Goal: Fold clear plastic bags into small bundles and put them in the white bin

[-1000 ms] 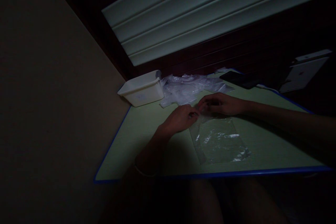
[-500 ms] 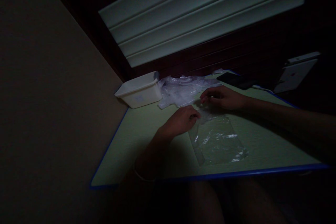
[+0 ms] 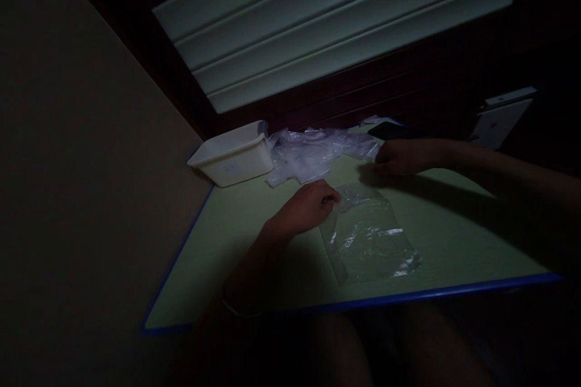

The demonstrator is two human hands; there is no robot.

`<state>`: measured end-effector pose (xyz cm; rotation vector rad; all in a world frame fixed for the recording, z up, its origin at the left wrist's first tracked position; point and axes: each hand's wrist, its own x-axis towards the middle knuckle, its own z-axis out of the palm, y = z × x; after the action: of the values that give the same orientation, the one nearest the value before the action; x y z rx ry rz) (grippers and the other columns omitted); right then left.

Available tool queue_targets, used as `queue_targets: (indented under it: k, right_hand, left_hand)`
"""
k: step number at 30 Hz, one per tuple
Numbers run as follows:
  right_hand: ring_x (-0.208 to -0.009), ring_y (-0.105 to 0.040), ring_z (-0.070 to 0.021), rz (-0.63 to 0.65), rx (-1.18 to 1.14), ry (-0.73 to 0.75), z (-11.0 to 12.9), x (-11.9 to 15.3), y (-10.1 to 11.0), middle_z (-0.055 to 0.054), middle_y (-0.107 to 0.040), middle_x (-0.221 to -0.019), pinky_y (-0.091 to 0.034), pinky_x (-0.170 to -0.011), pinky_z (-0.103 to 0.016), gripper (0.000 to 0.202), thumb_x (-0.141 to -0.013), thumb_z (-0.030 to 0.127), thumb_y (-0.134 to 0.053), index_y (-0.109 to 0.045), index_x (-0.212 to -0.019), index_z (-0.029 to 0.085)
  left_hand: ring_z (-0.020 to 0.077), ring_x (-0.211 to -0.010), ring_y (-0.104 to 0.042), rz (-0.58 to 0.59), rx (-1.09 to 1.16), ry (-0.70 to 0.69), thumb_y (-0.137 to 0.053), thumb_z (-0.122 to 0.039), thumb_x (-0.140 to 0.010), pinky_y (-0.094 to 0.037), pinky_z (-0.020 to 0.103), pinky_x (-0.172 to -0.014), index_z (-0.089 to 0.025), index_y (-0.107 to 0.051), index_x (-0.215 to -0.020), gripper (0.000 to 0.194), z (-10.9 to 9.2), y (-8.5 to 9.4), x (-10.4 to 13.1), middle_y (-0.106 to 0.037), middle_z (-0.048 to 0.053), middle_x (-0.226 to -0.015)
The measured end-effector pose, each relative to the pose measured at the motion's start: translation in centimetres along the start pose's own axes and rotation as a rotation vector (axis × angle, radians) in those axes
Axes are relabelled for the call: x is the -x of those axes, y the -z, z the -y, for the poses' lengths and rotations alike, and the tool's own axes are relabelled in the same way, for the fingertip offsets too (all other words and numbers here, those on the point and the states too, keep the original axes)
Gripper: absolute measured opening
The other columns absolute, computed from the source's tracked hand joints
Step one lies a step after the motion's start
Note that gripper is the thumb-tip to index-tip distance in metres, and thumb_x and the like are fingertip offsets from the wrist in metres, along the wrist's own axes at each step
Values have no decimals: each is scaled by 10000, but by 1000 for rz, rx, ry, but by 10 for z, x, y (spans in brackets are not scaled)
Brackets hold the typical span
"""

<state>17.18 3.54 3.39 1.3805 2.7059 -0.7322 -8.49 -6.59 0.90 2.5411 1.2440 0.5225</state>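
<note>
A clear plastic bag (image 3: pixel 370 233) lies flat on the pale green tabletop (image 3: pixel 463 227), its surface wrinkled and shiny. My left hand (image 3: pixel 311 205) is closed at the bag's upper left corner, with thumb and fingers pinched on its edge. To the far right of that corner, my right hand (image 3: pixel 397 157) hovers with its fingers curled together, beside the right end of a heap of crumpled clear plastic bags (image 3: pixel 308 151). Its fingertips are dark, and whether they hold anything cannot be made out.
A white plastic bin (image 3: pixel 236 160) stands at the back left, against the heap. A dark flat object (image 3: pixel 385 130) lies at the back, partly behind my right hand. Blue edging (image 3: pixel 408 296) borders the table. A pale flat device (image 3: pixel 503 121) is at the far right.
My right hand has moved right and away from the top of the flat bag, towards the right end of the heap. My left hand stays at the bag's corner. The view has shifted slightly.
</note>
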Motion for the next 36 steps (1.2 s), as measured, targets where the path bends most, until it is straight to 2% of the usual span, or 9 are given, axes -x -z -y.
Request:
queue_targets:
  k: [4,8,17,24,27,32,36]
  right_hand:
    - [-489,-487,-156,69,-74,50,2,4,-2,-55,-577,-560,-355,-494,-304,414,-799,531,-536,-600,-588,180]
    - [-486,-484,-160,99,-63,2,12,4,-7,-60,-577,-570,-343,-490,-310,439,-778,573,-563,-617,-601,175]
    - [-480,-499,-155,38,-34,-29,23,1,-13,-59,-576,-560,-336,-481,-300,396,-795,489,-556,-597,-560,173]
    - [-522,-539,-173,7,-32,64,11,-8,-19,-61,-635,-604,-365,-504,-302,322,-796,429,-554,-655,-617,181]
    - [-558,-568,-195,-39,-1,53,11,-10,-19,-77,-654,-633,-378,-524,-311,308,-795,416,-553,-650,-625,178]
    - [-710,-621,-234,-207,6,138,18,-8,-19,-116,-704,-839,-420,-618,-326,280,-809,408,-540,-674,-839,164]
    - [-754,-626,-235,-172,16,163,20,-8,-23,-113,-706,-893,-424,-654,-324,321,-809,433,-543,-674,-916,162]
  left_hand:
    - [155,-864,-604,-5,3,-9,-487,-90,-829,-487,309,-823,-159,-695,-979,265,3,-1,0,-654,63,-964]
    - [154,-867,-603,-8,7,-15,-482,-82,-825,-484,310,-832,-155,-693,-980,272,3,-2,0,-654,60,-959]
    - [158,-877,-604,8,2,6,-479,-85,-823,-481,306,-840,-159,-693,-980,275,-1,0,-1,-653,58,-971]
    - [159,-880,-600,-2,-5,4,-487,-85,-816,-479,294,-832,-161,-690,-978,271,0,-1,-1,-647,53,-966]
    - [159,-866,-599,0,-8,-2,-491,-90,-816,-479,294,-823,-160,-690,-978,266,0,-1,-1,-646,53,-957]
    - [159,-874,-597,10,1,-4,-480,-89,-822,-476,300,-834,-156,-675,-974,256,0,-1,-2,-643,58,-965]
    - [185,-924,-581,-31,-11,89,-530,-146,-820,-477,329,-851,-163,-581,-1098,283,2,-2,0,-620,72,-1029]
